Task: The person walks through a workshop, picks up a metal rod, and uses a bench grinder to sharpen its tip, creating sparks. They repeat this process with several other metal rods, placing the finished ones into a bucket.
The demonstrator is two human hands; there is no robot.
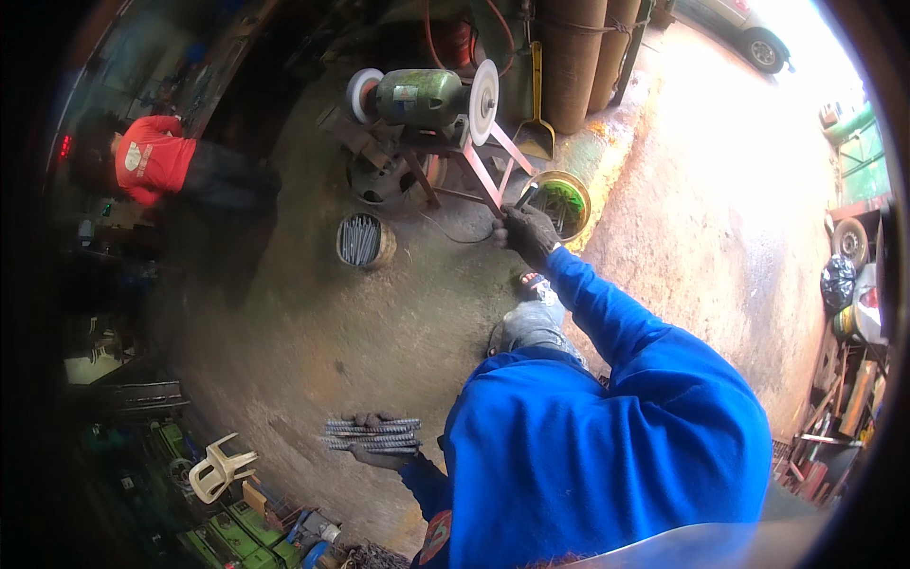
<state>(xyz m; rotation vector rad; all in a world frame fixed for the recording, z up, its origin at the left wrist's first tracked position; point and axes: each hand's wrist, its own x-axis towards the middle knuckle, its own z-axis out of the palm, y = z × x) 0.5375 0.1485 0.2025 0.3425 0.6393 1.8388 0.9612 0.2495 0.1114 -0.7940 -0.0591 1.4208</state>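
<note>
My gloved left hand (377,457) is closed around a bundle of short ribbed steel bars (373,437), held level out to my left. My right hand (529,237), in a dark glove, reaches forward beside the red stand of a bench grinder (419,98). Its fingers are closed on a short dark rod (527,196), whose tip points toward a round bucket (582,187) with a green inside. What lies in that bucket is hard to make out. Left of the stand is another bucket (388,245), filled with short metal bars (360,239).
A person in a red shirt (152,156) is at the left. A yellow long-handled dustpan (536,133) stands by tall brown cylinders (572,66). A white plastic chair (221,468) and green machinery (237,531) are at the lower left. Scrap (834,446) lines the right edge.
</note>
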